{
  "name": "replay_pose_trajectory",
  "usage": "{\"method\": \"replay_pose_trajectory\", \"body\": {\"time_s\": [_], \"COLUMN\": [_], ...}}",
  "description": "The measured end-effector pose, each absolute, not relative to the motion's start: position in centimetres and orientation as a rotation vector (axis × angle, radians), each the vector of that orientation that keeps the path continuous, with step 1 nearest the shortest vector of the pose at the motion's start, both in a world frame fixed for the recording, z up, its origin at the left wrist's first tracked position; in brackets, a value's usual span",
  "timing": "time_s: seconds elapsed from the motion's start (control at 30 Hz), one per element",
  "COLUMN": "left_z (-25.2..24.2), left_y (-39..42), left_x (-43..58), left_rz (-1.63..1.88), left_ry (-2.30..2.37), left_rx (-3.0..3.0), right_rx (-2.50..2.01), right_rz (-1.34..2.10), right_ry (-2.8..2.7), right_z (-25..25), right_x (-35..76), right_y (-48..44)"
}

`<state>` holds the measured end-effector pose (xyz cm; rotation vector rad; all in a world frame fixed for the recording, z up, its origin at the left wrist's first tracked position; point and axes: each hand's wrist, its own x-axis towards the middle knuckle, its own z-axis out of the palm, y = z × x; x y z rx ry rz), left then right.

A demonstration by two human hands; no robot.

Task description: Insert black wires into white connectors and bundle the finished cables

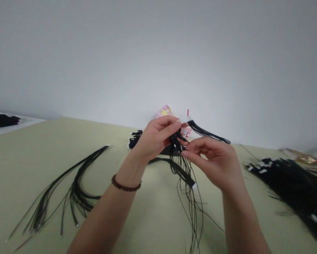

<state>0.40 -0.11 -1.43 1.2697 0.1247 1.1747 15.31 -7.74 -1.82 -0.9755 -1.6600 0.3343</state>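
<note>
My left hand [159, 135] is closed, thumb against fingers, on a black wire harness [183, 162] with a white connector [186, 120] at its top. Loose thin wires hang from it down toward the table. My right hand [211, 155] pinches at the same bundle just below, thumb and forefinger together near small pale wire ends; exactly which wire it grips is too small to tell. A black looped cable [208, 134] runs right from the connector, above my right hand. Behind the wires, another black cable with a pale end [187, 178] lies on the table.
Black wire bundles [80, 183] lie spread on the left of the pale green table [116, 225]. A large pile of black harnesses [290, 187] with white connectors is on the right. More black pieces [134, 139], a pink toy-like item [163, 111] and a cup with a red straw [187, 132] stand behind.
</note>
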Motion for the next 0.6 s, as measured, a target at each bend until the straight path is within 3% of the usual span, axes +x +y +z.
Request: {"method": "replay_pose_trajectory", "body": {"time_s": [0.27,0.47,0.6], "left_z": [-1.0,-0.8,-0.4], "left_y": [-0.5,-0.8,-0.6], "left_x": [0.0,0.0,0.1], "left_rz": [1.219,1.198,1.263], "left_ry": [0.159,0.182,0.292], "left_rx": [1.299,1.264,1.167], "right_rx": [-0.981,-0.866,-0.677], "right_rz": [0.53,0.964,0.836], "right_ry": [-1.704,-1.658,-1.541], "right_z": [-1.4,-0.7,0.0], "right_x": [15.5,16.7,20.1], "right_y": [-8.4,-10.1,-11.2]}}
